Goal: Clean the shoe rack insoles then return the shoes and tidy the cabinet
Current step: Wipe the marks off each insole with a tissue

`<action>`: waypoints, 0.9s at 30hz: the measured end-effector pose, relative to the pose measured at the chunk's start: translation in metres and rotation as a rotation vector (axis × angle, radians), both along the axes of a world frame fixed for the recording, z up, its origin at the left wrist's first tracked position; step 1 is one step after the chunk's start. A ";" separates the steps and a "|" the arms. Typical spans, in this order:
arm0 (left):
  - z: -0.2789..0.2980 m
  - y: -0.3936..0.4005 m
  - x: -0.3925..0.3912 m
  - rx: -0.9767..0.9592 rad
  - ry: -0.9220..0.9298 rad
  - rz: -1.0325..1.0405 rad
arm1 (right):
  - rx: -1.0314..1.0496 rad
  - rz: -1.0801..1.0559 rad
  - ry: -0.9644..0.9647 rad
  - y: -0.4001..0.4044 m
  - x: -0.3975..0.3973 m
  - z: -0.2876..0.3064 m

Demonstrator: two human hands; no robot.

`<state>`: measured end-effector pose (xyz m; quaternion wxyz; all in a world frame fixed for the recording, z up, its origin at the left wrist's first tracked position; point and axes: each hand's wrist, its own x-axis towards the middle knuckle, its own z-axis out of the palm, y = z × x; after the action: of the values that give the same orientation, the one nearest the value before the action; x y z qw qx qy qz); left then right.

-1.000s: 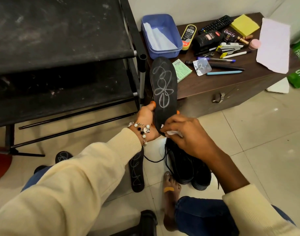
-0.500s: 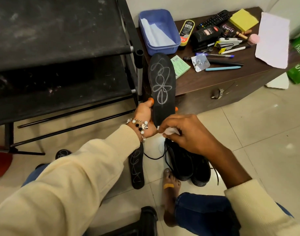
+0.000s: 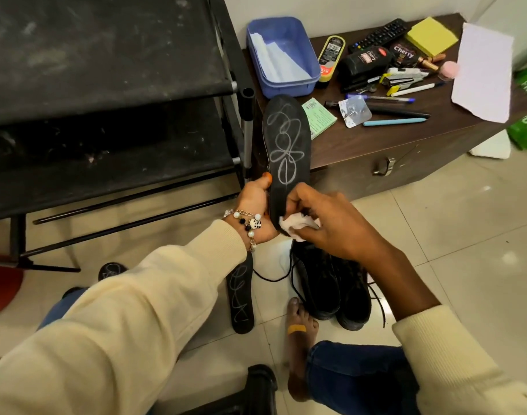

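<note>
— Where is the insole [image 3: 287, 151]?
— It stands up in the left hand [image 3: 256, 208], whose thumb and fingers pinch its lower edge.
— And the right hand [image 3: 331, 223]?
— Its fingers are curled round a white tissue [image 3: 295, 224], pressed on the heel end.
— How to wipe well?
— I think rub up over the chalk lines and hold tight. The shoes [image 3: 331, 283] sit just under the hands, the counter [image 3: 376, 139] beyond them.

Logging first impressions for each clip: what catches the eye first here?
The black insole scrawled with white loops, held upright at centre by the left hand while the right hand presses a white tissue to its lower end. Behind, the cluttered brown cabinet top; below, black shoes on the floor.
</note>
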<state>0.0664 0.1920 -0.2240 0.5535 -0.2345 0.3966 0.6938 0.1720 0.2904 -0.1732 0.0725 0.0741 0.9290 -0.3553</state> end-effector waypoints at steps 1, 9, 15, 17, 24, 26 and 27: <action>0.000 0.000 0.000 -0.010 0.020 -0.018 | 0.048 -0.034 -0.023 0.007 0.000 -0.003; 0.000 -0.001 0.002 0.019 0.018 -0.069 | 0.185 -0.393 0.149 0.009 -0.028 -0.019; 0.003 -0.005 0.003 -0.080 -0.001 -0.026 | 0.094 -0.169 0.155 -0.020 -0.034 -0.012; 0.005 -0.006 0.003 -0.096 -0.006 -0.018 | 0.087 -0.071 0.129 -0.019 -0.032 -0.009; 0.009 -0.003 0.008 -0.003 0.008 -0.069 | 0.350 -0.266 0.117 0.009 -0.028 -0.013; 0.009 -0.003 0.008 0.017 0.014 -0.075 | 0.363 -0.341 0.139 0.011 -0.028 -0.016; 0.010 -0.004 0.008 0.024 0.012 -0.069 | 0.352 -0.361 0.144 0.011 -0.028 -0.017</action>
<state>0.0745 0.1884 -0.2142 0.5774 -0.2097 0.3992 0.6806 0.1438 0.3011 -0.1897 -0.0721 0.2247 0.9510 -0.1999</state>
